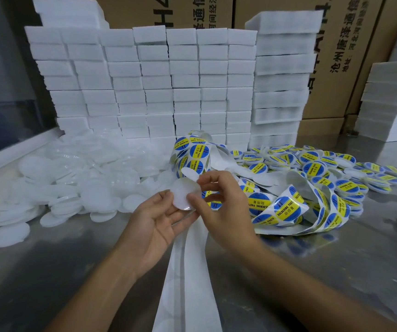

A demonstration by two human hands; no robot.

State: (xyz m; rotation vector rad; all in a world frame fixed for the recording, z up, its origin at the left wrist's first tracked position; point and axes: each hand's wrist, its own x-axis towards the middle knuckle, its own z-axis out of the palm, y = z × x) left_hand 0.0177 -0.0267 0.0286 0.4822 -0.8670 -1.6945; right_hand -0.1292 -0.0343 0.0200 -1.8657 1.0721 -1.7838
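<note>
**Labels meet lids at the bench**

We cradle a blank round lid (pixel 182 196) in our left hand (pixel 159 224), fingers curled under its rim so the top face stays free. Our right hand (pixel 219 207) pinches a blue-and-yellow sticker (pixel 213 202) at the lid's right edge, ready, we judge, for pressing down. Left of the lid lie unlabelled lids (pixel 73 188); right of it, the label strip (pixel 286 207).

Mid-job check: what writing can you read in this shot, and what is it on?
"SOLDERING PASTE", "助焊膏": blue-and-yellow stickers.
"沧州唐泽通信": right cardboard box, printed sideways.
"地址: 河北…": same box, rest blurred.
"H4", "泽通信": left cardboard box, cut off.
Finer marks on the stickers: too small to read.
</note>
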